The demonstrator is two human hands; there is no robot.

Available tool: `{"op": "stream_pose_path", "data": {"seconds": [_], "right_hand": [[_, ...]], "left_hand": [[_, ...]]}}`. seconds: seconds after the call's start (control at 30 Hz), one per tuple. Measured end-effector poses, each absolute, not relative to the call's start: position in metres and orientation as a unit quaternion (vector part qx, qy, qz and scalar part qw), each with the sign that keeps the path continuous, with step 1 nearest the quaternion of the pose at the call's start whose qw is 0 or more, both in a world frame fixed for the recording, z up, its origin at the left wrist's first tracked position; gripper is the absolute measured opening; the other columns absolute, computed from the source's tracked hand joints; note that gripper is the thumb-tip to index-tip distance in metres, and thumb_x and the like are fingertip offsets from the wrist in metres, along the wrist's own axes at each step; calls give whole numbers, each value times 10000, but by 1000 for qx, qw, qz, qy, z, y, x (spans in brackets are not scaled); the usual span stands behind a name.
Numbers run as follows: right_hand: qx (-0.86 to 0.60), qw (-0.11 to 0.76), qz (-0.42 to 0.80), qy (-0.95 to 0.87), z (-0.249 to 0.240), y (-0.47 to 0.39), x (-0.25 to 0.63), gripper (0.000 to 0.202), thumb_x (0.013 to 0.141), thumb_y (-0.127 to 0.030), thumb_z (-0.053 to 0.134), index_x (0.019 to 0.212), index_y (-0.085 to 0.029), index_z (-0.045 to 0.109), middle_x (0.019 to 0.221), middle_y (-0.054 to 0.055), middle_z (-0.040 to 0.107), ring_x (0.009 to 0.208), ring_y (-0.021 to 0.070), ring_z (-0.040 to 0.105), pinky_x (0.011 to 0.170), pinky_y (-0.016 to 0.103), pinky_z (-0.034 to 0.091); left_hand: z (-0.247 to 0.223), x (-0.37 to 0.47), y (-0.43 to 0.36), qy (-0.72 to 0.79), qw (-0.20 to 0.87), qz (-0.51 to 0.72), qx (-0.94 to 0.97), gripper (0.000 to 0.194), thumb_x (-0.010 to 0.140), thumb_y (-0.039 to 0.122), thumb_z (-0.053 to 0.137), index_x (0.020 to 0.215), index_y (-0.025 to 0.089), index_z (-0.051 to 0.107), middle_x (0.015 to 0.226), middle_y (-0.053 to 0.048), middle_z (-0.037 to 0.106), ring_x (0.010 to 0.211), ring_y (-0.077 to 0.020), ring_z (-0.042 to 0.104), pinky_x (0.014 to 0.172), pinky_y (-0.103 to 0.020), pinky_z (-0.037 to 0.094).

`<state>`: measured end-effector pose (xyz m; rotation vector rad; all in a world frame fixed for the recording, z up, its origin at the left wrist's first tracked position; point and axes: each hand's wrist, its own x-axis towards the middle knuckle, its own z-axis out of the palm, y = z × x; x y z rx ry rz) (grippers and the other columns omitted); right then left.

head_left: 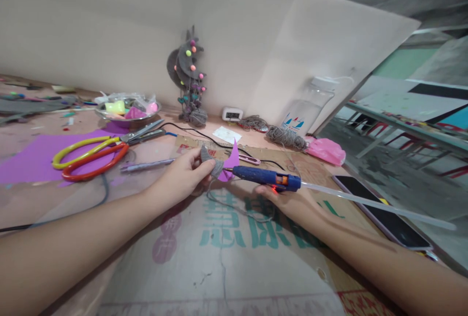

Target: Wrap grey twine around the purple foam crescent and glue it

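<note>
My left hand (186, 172) pinches a small piece wrapped in grey yarn (212, 161), with a pointed purple piece (234, 154) showing beside it. In my right hand (280, 201) is a blue hot glue gun (263, 177), its small red light lit and a long clear glue stick (376, 203) coming out of the back. The gun's nozzle meets the edge of the grey piece, or comes very near it. A loose strand of grey yarn (243, 208) trails below onto the cardboard (190, 267).
Left lie scissors (95, 155) on purple sheet (25, 160), near a metal bowl (127, 118) of scraps. Behind stand a grey crescent ornament (188, 62), a small clock (232, 113) and a water bottle (307, 106). A phone (380, 211) lies right, a pink bag (326, 151) farther back.
</note>
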<state>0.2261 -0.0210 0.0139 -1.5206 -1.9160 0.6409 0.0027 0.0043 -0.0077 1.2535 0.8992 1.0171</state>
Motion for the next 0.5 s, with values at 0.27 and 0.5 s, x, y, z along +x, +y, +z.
{"op": "stream_pose_path", "data": {"seconds": [0.27, 0.5], "right_hand": [[-566, 305, 248, -724, 15, -18, 227, 268, 726, -413, 616, 904, -218, 659, 833, 13, 704, 736, 201, 657, 633, 275, 543], [-585, 299, 216, -722, 14, -18, 229, 261, 728, -448, 610, 788, -199, 660, 739, 23, 703, 683, 208, 665, 603, 280, 555]], "left_hand": [[-6, 3, 3, 400, 593, 434, 548, 233, 800, 342, 540, 688, 194, 399, 505, 79, 457, 315, -24, 330, 308, -128, 230], [-6, 4, 3, 389, 597, 433, 552, 225, 814, 336, 532, 706, 199, 391, 500, 88, 430, 326, -23, 319, 314, -124, 221]]}}
